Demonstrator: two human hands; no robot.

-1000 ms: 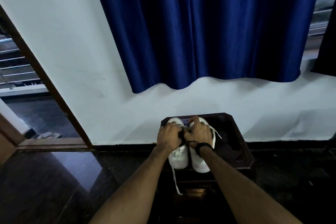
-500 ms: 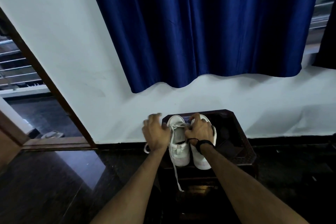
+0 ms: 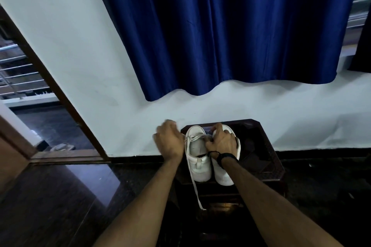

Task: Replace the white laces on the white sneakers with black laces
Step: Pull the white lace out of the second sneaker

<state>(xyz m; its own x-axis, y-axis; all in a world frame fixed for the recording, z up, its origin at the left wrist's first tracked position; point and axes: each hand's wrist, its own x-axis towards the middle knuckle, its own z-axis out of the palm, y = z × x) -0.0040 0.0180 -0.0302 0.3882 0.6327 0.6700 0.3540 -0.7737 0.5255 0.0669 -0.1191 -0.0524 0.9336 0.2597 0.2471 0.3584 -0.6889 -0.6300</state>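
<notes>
Sneakers [image 3: 210, 158] sit side by side on the dark counter [image 3: 267, 158] at six o'clock, right hand [image 3: 221, 142] gripping the right shoe, left hand [image 3: 169, 141], blurred at nine o'clock, seemingly pinching the white lace [image 3: 195, 190].

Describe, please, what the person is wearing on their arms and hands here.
Both forearms are bare, with no sleeves in view. The right hand has a black band and a thin dark cord around its wrist. The left hand shows no gloves, rings or wristwear.
</notes>
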